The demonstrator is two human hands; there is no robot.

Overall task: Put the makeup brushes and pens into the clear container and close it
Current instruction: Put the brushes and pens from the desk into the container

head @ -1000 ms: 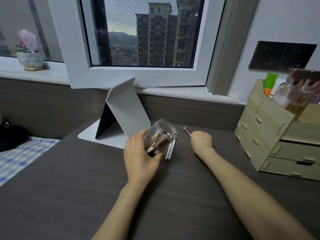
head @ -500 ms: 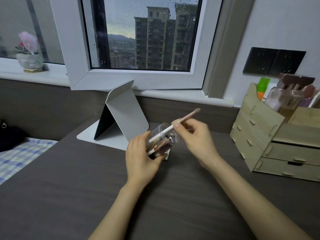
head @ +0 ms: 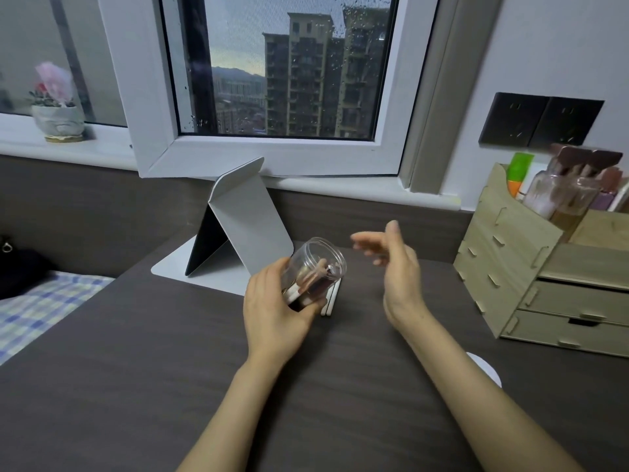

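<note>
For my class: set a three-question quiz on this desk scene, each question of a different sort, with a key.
1. True or false: the right hand is gripping a brush.
2. Multiple choice: the clear container is (A) standing upright on the desk, (B) tilted in the left hand, (C) lying inside the wooden organiser.
3. Fill in: the two white pens lie on the desk, just to the ____ of the container.

Key:
1. False; the hand is open and holds nothing.
2. B
3. right
</note>
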